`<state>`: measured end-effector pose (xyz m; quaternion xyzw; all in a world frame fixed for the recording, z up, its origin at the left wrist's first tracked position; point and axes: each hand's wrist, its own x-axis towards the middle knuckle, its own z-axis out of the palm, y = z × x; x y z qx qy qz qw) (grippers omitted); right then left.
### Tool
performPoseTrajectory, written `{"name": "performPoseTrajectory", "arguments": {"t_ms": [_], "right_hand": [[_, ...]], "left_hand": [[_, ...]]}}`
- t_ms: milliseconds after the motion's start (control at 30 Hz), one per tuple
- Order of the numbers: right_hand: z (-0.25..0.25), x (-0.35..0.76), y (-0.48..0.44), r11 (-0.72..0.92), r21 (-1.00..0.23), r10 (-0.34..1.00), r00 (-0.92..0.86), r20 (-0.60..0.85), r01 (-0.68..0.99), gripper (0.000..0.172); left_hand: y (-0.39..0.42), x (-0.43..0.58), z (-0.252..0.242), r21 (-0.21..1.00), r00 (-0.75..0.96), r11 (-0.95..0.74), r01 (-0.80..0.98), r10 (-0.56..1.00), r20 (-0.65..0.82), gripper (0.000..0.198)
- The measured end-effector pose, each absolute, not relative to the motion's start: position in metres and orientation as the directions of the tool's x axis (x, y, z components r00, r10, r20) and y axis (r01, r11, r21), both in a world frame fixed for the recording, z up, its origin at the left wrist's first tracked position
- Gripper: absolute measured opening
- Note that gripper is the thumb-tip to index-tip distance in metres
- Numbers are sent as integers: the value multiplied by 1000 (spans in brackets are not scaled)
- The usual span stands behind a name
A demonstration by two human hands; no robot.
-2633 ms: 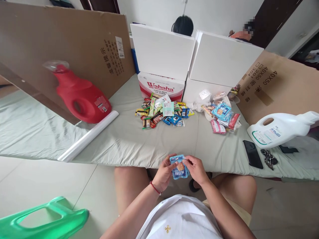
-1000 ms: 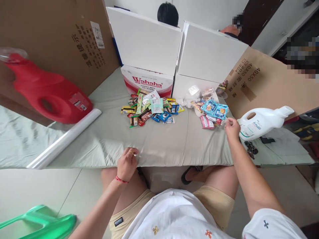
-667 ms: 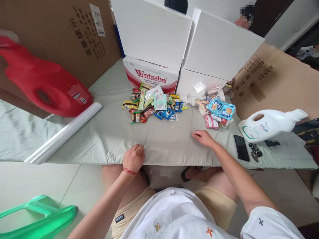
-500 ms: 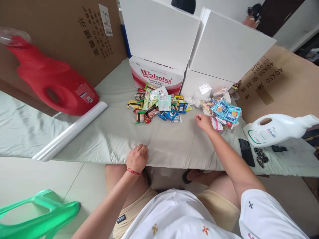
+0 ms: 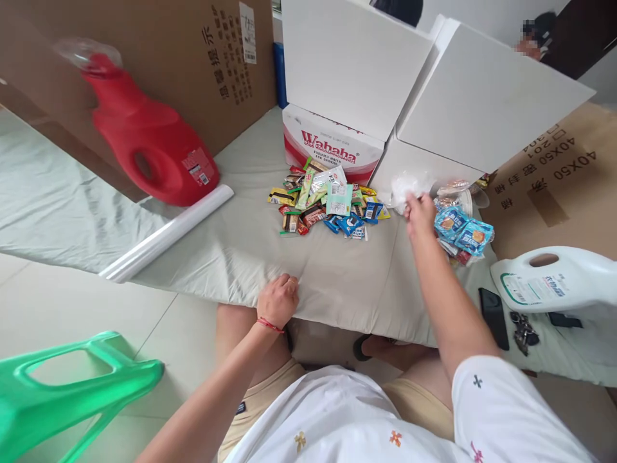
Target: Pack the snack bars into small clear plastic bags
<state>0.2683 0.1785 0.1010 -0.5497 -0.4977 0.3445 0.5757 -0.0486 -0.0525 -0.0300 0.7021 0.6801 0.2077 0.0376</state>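
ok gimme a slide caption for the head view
Right hand at a plastic bag between snack piles, left hand curled at the edge of the cloth.

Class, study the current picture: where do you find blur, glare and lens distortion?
Head view: the right hand looks slightly smeared, and the white plastic bag by its fingers is washed out and soft; the large lettering on the red-and-white box is readable; pale highlights streak the plastic roll; the green plastic piece at lower left seems stretched, suggesting a wide lens.

Snack packets (image 5: pixel 339 200) before the box (image 5: pixel 332 146)
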Motion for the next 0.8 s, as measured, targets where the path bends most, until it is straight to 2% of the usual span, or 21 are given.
{"name": "performPoseTrajectory", "arguments": {"t_ms": [33, 100, 133, 233, 300, 367, 433, 500, 700, 800], "right_hand": [[87, 261, 150, 123, -986, 959, 242, 146, 109, 44], [58, 252, 83, -108, -988, 991, 61, -115, -114, 42], [45, 250, 49, -207, -963, 978, -15, -207, -173, 41], [21, 256, -37, -398, -897, 914, -172, -368, -190, 35], [19, 262, -70, -423, -892, 900, -185, -395, -157, 33], [21, 266, -85, -389, -915, 915, -160, -371, -106, 33], [22, 266, -89, -327, -945, 938, -131, -321, -24, 33], [20, 263, -90, -267, -962, 956, -112, -273, 66, 34], [-1, 246, -99, -154, -980, 988, 12, -153, 128, 32], [-8, 243, -104, -139, -983, 990, -8, -141, 124, 29]], "left_hand": [[-52, -50, -30, 363, -19, -74, 929, 969, 246, 21], [-52, -51, -29, 456, -50, -79, 887, 963, 264, 21], [-53, -50, -27, 525, -82, -82, 847, 956, 282, 21], [-60, -32, -13, 774, -185, -129, 620, 935, 304, 20], [-68, -7, 0, 914, -131, -138, 382, 971, 201, 18], [-77, 24, 11, 994, 113, 43, 97, 992, -54, 26], [-85, 53, 17, 965, 387, 256, -60, 897, -213, 41], [-91, 71, 18, 926, 478, 352, -134, 842, -251, 47], [-99, 72, 13, 926, 297, 324, -192, 919, -260, 46], [-108, 66, 14, 910, 299, 364, -198, 907, -297, 53]]}}
